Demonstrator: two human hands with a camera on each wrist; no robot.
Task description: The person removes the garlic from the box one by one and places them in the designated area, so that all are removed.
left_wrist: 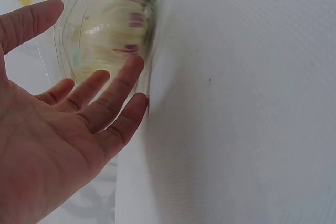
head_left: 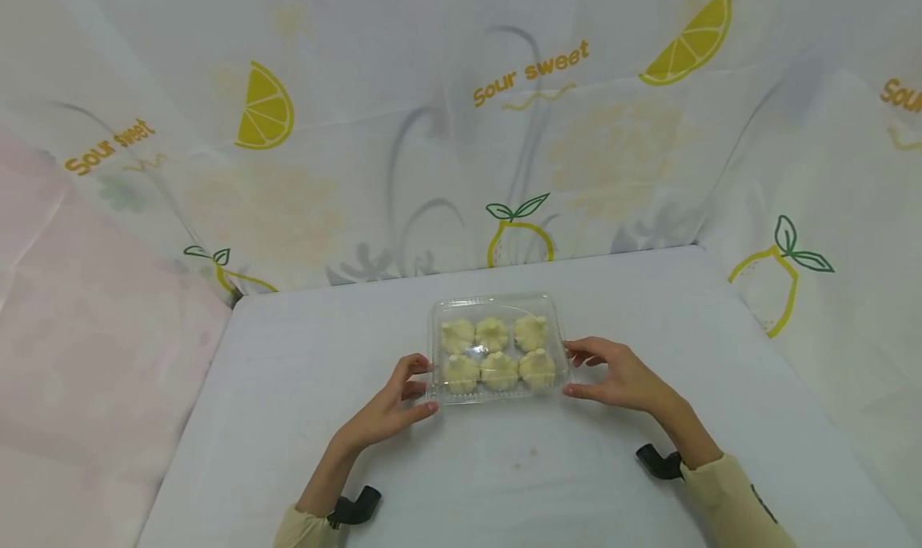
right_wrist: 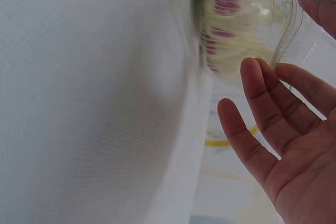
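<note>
A clear plastic clamshell box [head_left: 493,301] lies closed on the white table, with several pale, pleated bun-like pieces [head_left: 500,370] inside in two rows. Purple patches show low on the pieces [right_wrist: 231,30] in both wrist views. At the box's left end is my left hand [head_left: 389,408], its fingers fairly straight and spread along the side and its thumb by the front corner. My right hand [head_left: 619,376] flanks the other end in the same way, fingertips right at the wall and thumb by the near right corner. Neither hand's fingers curl round the box.
The white-covered table [head_left: 324,324] stretches out around the box. Behind it hangs a white cloth [head_left: 346,172] printed with lemons and lettering, and a pinkish cloth [head_left: 94,356] hangs at the left. A black curved piece [head_left: 356,506] sits at each wrist.
</note>
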